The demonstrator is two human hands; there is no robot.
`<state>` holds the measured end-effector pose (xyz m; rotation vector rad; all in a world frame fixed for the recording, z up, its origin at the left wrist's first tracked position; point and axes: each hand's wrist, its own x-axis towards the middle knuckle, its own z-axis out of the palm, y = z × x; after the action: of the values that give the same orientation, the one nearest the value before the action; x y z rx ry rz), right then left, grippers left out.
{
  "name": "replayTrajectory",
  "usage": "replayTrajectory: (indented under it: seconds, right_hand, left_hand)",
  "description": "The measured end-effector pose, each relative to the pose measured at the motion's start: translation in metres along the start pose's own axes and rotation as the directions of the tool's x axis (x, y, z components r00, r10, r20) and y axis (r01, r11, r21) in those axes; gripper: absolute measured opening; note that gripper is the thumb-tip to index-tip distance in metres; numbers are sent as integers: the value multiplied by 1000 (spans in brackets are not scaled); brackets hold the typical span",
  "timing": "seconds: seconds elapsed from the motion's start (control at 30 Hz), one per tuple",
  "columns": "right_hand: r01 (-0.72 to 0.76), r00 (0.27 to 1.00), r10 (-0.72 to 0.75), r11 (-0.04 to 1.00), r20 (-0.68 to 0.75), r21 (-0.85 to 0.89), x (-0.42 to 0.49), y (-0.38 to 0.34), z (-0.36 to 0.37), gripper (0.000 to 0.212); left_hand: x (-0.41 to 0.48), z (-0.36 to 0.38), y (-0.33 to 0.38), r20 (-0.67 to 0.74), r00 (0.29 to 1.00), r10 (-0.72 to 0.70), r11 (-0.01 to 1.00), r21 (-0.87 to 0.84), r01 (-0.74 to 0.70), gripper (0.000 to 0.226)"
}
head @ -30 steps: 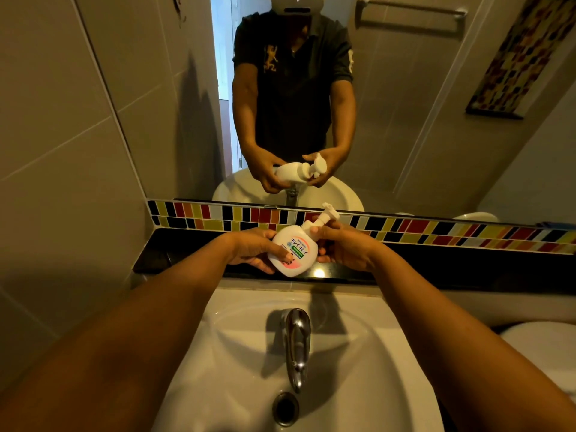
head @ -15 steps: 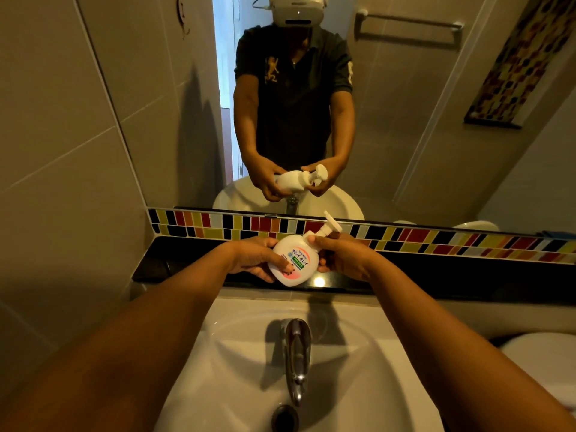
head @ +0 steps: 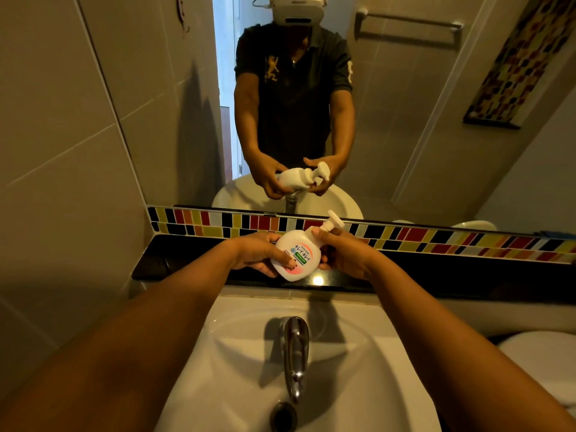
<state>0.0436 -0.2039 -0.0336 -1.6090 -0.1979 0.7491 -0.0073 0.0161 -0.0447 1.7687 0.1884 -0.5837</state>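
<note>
Bathroom sink (head: 358, 363): one soap bottle (head: 296, 257), two hands (head: 258, 254) gripping.

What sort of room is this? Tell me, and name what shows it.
A bathroom, most likely: a white washbasin with a chrome tap, a wall mirror above a coloured tile strip, and a pump bottle.

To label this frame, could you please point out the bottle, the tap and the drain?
bottle (head: 297, 255): head view, on the label on its white body.
tap (head: 294, 344): head view, on the top of the chrome spout.
drain (head: 282, 416): head view, on its dark opening in the basin.
</note>
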Motion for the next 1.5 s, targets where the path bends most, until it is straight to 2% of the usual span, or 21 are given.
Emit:
replayTrajectory:
  seconds: [0.07,0.13,0.27,0.33,0.47,0.53,0.67,0.73,0.87,1.07,1.13,1.23,1.37,1.5]
  right_hand:
    - [11,998,-13,999,54,43,-2,0,-5,43]
    - [18,999,-22,997,46,80,-2,0,-9,42]
    - [38,998,-38,999,-58,7,0,-1,-3,54]
    - [39,997,-40,999,-60,-23,0,-1,-1,59]
    - [51,998,-52,998,30,34,-1,-1,-8,45]
    - [52,998,-53,998,19,38,-1,0,-9,40]
    - [62,996,-65,997,-58,-53,3,-1,-1,54]
    - [58,998,-60,996,-34,-64,3,-2,1,54]
    - [18,999,-19,1000,44,22,3,-3,-6,45]
    - [30,999,-32,996,-22,-87,5,-6,3,43]
    - [20,1000,-19,996,8,-87,4,-9,2,45]
    - [14,998,-10,998,69,-56,2,-11,-5,40]
    - [85,996,-87,978,-3,-188,1,-17,-3,40]
    - [159,983,-177,949,-41,-273,2,-21,4,32]
  left_hand:
    - [-1,-1,1,-1,1000,6,1000,-12,-6,51]
    - [-2,-1,2,0,1000,13,999,-36,-13,52]
    - [0,4,7,-9,999,32,999,-13,-32,51]
    - [0,6,8,-14,999,35,999,-3,-35,50]
    - [1,1,4,-8,1000,27,1000,-16,-27,53]
    - [1,0,4,-11,999,31,999,-15,-31,53]
    - [2,2,6,-25,999,31,999,18,-30,52]
    - [2,1,5,-27,999,26,999,22,-25,55]
    - [0,-5,2,-24,1000,20,1000,22,-20,59]
    - [0,-3,2,-13,1000,24,999,48,-24,59]
    - [-2,-5,2,-1,1000,11,1000,28,-11,57]
    - [-10,-11,6,91,995,-49,998,-43,53,47]
    - [-15,-14,13,159,985,-60,995,-65,71,44]
    - [-9,-14,13,100,995,-25,1000,-6,26,50]
